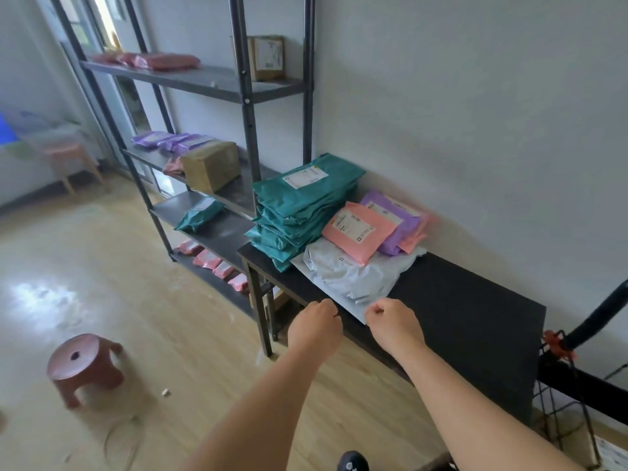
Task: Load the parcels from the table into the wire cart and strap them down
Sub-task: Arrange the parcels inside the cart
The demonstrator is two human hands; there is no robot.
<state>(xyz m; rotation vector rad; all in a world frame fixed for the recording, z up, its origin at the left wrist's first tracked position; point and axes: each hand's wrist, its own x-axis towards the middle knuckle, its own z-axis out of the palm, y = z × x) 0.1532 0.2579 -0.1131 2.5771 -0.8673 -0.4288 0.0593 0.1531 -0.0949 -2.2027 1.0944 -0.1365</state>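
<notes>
Several soft plastic parcels lie on the black table [469, 300] at centre frame. A tall stack of teal mailer bags [299, 212] sits at its left end. Beside it, a pink mailer bag [358, 232] with a white label overlaps a purple mailer bag [399, 229]. A wrinkled pale grey mailer bag [353, 277] lies flat in front. The left hand [316, 322] is curled at the table's front edge, with nothing visible in it. The right hand [392, 326] is curled at the grey bag's near corner; whether it pinches the bag cannot be told. A black wire cart [560, 402] stands at lower right.
</notes>
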